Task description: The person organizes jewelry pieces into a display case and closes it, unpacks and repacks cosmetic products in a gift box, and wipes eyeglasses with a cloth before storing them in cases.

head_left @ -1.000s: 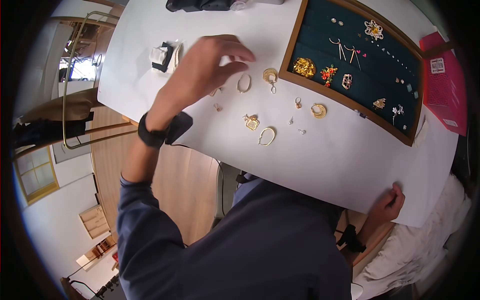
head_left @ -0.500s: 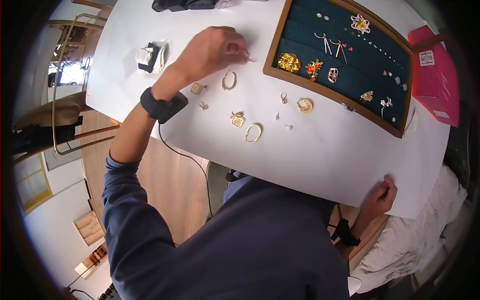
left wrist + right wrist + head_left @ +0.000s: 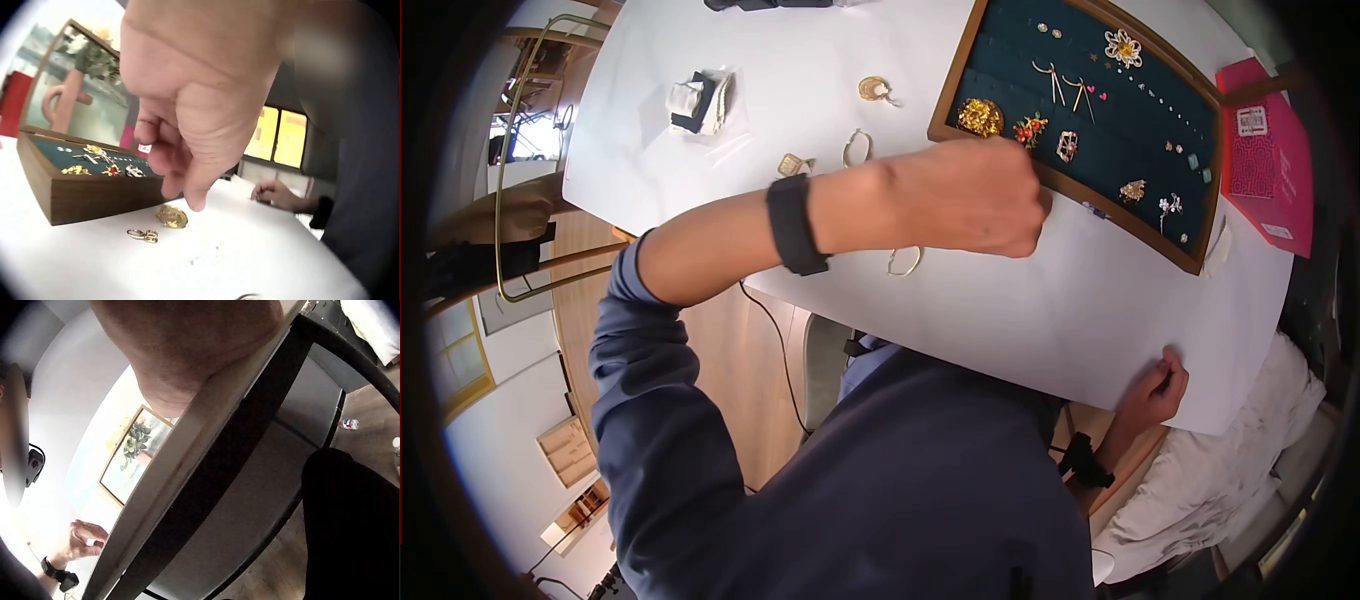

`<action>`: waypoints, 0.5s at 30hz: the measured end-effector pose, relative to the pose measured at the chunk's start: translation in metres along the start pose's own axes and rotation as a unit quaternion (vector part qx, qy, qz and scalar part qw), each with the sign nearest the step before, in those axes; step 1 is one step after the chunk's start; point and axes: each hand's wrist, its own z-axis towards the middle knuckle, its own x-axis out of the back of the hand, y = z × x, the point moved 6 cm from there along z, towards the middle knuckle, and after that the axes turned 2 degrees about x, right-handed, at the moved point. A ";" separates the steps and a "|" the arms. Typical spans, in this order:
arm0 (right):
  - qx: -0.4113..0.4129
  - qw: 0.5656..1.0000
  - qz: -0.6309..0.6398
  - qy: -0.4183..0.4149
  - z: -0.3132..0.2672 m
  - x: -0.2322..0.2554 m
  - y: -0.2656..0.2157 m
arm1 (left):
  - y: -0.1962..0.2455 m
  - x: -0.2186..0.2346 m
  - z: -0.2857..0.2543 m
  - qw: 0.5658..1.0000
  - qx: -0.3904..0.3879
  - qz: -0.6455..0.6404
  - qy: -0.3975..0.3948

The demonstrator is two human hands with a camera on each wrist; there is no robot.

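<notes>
My left hand (image 3: 960, 200) hangs over the loose jewellery beside the near corner of the wooden jewellery case (image 3: 960, 133). In the left wrist view its fingers are loosely bent and the thumb (image 3: 199, 194) points down, with nothing visible between them. Below the thumb lie a round gold earring (image 3: 172, 217) and a small gold drop earring (image 3: 144, 235); both are hidden in the head view. A gold hoop (image 3: 857, 147), a square gold piece (image 3: 792, 163) and a round gold earring with a ring (image 3: 877, 90) lie behind the forearm. My right hand (image 3: 1157, 390) rests loosely curled at the table edge.
Brooches and earrings sit on the case's dark green lining (image 3: 1100, 130). A pink box (image 3: 1265, 160) stands past its right end. At the back left lie folded cloths (image 3: 700, 103) on clear plastic. Another hoop (image 3: 907, 261) shows below the left forearm.
My left hand first came down on the round gold earring with the ring, which now lies further back and left. The hand has since moved right, towards the case. The right hand has stayed put.
</notes>
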 end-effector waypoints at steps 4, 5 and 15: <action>0.010 1.000 0.008 0.000 0.000 0.000 0.002 | -0.001 -0.009 0.004 0.999 -0.013 0.001 -0.045; 0.004 1.000 0.013 0.000 -0.001 0.000 0.001 | -0.003 -0.010 0.004 0.997 -0.004 -0.047 -0.065; -0.009 1.000 0.013 -0.012 0.000 0.001 -0.002 | -0.146 0.016 -0.126 0.937 0.336 -0.005 0.094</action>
